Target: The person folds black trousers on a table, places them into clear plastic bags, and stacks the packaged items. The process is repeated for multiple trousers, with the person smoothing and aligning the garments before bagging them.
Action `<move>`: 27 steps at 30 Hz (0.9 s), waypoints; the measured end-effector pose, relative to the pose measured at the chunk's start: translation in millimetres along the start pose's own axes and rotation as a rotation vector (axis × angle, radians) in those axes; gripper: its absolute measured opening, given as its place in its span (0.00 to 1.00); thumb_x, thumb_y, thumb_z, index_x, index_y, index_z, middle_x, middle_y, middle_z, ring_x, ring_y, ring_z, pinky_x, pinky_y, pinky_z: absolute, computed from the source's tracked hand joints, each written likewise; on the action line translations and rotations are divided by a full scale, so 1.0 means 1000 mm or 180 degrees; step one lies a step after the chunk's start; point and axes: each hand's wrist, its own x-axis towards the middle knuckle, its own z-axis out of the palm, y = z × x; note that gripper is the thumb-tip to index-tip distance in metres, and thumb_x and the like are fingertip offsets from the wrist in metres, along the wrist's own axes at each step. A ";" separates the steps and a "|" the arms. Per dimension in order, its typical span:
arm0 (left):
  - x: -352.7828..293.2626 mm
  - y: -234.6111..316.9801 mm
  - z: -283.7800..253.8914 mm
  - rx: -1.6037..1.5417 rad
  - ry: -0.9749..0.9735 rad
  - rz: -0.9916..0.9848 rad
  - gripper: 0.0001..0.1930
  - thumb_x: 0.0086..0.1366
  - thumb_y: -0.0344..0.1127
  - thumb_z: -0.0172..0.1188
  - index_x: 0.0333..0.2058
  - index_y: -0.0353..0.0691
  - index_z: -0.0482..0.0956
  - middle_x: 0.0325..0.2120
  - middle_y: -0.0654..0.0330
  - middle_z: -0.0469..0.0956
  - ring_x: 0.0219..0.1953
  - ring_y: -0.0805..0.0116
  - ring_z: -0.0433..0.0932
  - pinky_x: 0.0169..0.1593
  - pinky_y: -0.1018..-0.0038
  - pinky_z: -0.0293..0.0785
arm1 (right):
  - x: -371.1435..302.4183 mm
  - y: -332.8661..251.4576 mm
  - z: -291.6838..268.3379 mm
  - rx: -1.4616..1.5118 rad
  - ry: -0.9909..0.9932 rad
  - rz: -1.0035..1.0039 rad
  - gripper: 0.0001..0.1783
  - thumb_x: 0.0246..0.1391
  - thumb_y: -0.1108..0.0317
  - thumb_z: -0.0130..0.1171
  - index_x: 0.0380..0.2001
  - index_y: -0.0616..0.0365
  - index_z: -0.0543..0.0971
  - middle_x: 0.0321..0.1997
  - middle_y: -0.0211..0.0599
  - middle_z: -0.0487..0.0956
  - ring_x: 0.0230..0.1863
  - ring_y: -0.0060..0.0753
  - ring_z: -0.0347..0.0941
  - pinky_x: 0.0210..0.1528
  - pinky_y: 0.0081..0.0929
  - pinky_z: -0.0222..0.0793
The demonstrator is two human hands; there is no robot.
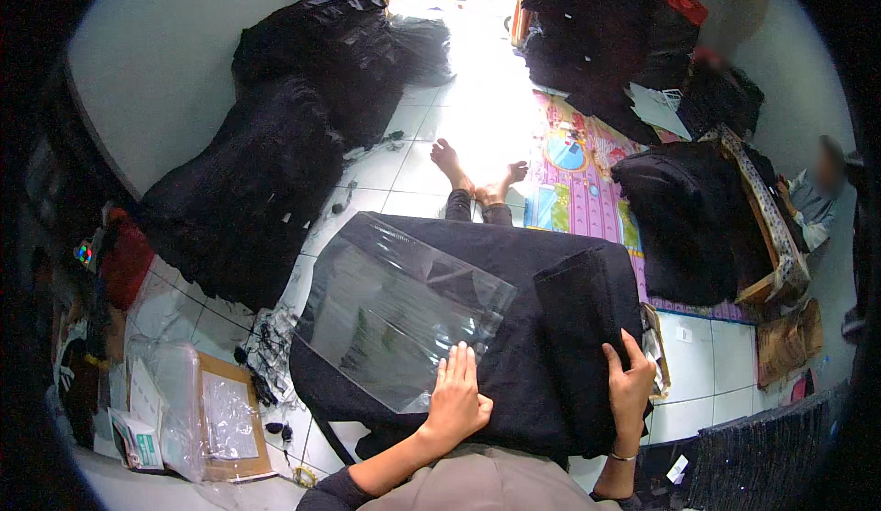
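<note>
A black folded garment (551, 327) lies across my lap, its right part doubled over. On its left half rests a clear plastic bag (395, 318). My left hand (456, 399) lies flat with fingers together on the bag's near corner. My right hand (630, 383) grips the garment's folded right edge. My bare feet (477, 176) stretch out on the white tiled floor beyond the garment.
Large heaps of black garments (275, 172) lie at the left, more piles (606, 34) at the back right. A colourful mat (578, 190) lies at the right. A cardboard box with plastic bags (220, 415) sits at the lower left. Another person (817, 190) sits at the far right.
</note>
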 end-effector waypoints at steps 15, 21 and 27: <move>0.066 -0.042 -0.008 0.0163 0.0292 -0.0233 0.24 0.56 0.30 0.56 0.52 0.25 0.71 0.50 0.44 0.70 0.54 0.46 0.68 0.60 0.58 0.63 | -0.010 -0.008 -0.016 0.0270 0.0241 -0.0150 0.18 0.49 0.61 0.67 0.43 0.55 0.82 0.20 0.51 0.76 0.16 0.46 0.73 0.20 0.35 0.64; 0.074 -0.051 -0.008 -0.0710 0.0446 -0.0123 0.20 0.70 0.32 0.43 0.53 0.23 0.71 0.58 0.37 0.66 0.63 0.43 0.62 0.65 0.61 0.57 | -0.011 -0.027 -0.019 0.0203 -0.0023 -0.0051 0.18 0.50 0.62 0.67 0.44 0.57 0.82 0.22 0.51 0.77 0.15 0.40 0.74 0.19 0.32 0.63; 0.080 -0.078 -0.018 -0.3433 0.0324 -0.1100 0.20 0.74 0.40 0.43 0.48 0.28 0.77 0.37 0.51 0.82 0.42 0.67 0.81 0.44 0.74 0.75 | -0.015 -0.041 0.001 0.1442 -0.0215 -0.0092 0.19 0.50 0.68 0.67 0.44 0.66 0.80 0.36 0.55 0.81 0.33 0.29 0.81 0.31 0.25 0.71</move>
